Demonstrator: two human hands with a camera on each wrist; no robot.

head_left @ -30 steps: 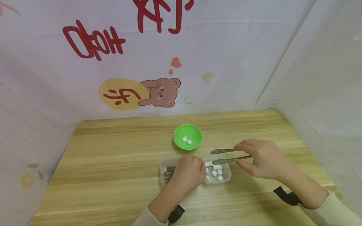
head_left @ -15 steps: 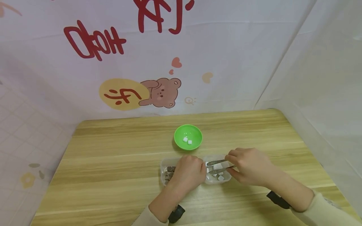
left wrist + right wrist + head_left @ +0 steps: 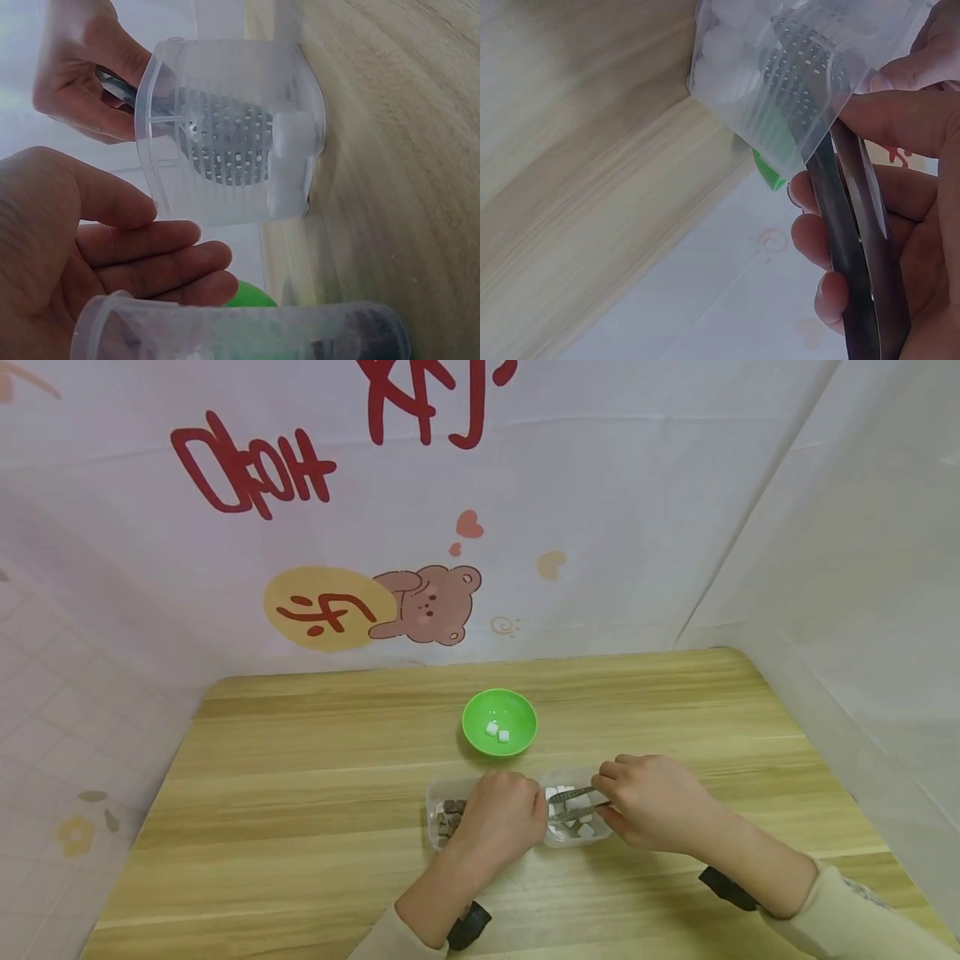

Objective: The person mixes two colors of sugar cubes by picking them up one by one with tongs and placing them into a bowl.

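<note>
Since a second ago, the right hand moves left and brings the tongs down into the right box; over the last half second we see it edge only slightly further left. The hand grasps the tongs, whose perforated tips lie inside that box among the white cubes, a little apart in the head view; we cannot tell whether they have a cube between them.

The left hand stays where it was, between the two boxes, its thumb tip at the rim of the right box. From the left wrist its fingers look loosely bent, but we cannot tell whether they pinch the rim. The left box, with dark cubes, has not moved either, nor has the green bowl with its two cubes.

On the wood-patterned table, the bowl sits nearer the far edge than the boxes, roughly midway between the far corners. The left hand hides much of the left box and the left edge of the right one; the tongs cover some white cubes. Beyond the far edge hangs a white backdrop with a printed bear.
</note>
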